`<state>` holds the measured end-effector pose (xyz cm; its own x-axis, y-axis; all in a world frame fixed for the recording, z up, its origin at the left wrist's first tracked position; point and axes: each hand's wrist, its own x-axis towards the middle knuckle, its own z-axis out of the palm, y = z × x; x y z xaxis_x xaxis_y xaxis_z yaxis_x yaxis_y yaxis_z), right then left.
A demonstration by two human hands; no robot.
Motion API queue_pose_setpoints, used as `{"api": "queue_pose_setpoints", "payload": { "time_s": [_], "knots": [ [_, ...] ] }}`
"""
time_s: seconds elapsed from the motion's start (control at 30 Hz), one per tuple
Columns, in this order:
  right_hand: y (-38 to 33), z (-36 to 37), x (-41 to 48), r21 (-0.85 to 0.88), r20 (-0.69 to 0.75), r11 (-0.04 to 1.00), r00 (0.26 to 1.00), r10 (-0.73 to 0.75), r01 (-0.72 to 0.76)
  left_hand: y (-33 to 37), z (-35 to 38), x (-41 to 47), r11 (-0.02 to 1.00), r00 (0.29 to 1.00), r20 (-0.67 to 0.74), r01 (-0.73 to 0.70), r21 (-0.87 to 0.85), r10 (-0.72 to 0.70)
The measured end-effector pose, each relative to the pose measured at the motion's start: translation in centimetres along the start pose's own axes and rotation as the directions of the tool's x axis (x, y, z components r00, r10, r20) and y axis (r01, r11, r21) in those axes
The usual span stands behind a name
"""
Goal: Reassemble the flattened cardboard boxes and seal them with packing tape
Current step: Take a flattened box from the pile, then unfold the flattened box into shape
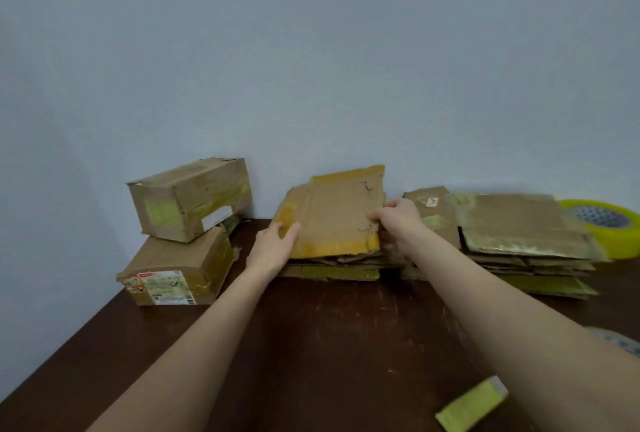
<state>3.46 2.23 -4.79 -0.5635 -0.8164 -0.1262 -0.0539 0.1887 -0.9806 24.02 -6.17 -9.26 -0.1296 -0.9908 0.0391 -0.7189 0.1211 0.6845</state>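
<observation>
At centre — left hand (273, 245), right hand (399, 221) hold cardboard (336, 213).

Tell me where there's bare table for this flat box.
Bare table between your forearms, in front of the middle stack, suits the flat box; also near left, before the built boxes. Crowded along the wall: boxes, right stack, tape roll.

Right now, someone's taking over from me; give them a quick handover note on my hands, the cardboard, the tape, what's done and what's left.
Left hand and right hand each grip an edge of the top flattened brown cardboard sheet, tilted up off the middle stack of flattened cardboard.
A second flattened stack lies to its right, the yellow-green packing tape roll at the far right.
Done: two taped brown cardboard boxes stacked at left.
Left: form and tape this sheet, then both stacks.
</observation>
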Motion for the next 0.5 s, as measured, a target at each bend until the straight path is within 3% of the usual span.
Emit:
{"api": "queue_pose_setpoints", "payload": {
  "time_s": [0.13, 0.27, 0.37, 0.5],
  "knots": [
    [-1.5, -0.3, -2.8, 0.262, 0.118, 0.962, 0.986, -0.117, 0.082, 1.0, -3.3, -2.1, 0.965, 0.977, -0.212, -0.059, -0.254, 0.004],
    [-2.0, -2.9, -7.5, 0.273, 0.215, 0.944, 0.945, -0.246, 0.183, 3.6, -7.3, -5.8, 0.890, 0.939, -0.337, -0.205, -0.407, 0.062],
    [-0.6, -5.0, -11.6, 0.106, 0.288, 0.942, 0.897, -0.336, 0.319, 4.2, -7.8, -9.6, 0.873, 0.949, -0.275, -0.259, -0.413, 0.152],
    [3.1, -6.5, -16.4, 0.014, 0.270, 0.902, 0.867, -0.419, 0.432, 2.6, -5.8, -14.9, 0.837, 0.957, -0.076, -0.282, -0.470, 0.280]
  ]
}}
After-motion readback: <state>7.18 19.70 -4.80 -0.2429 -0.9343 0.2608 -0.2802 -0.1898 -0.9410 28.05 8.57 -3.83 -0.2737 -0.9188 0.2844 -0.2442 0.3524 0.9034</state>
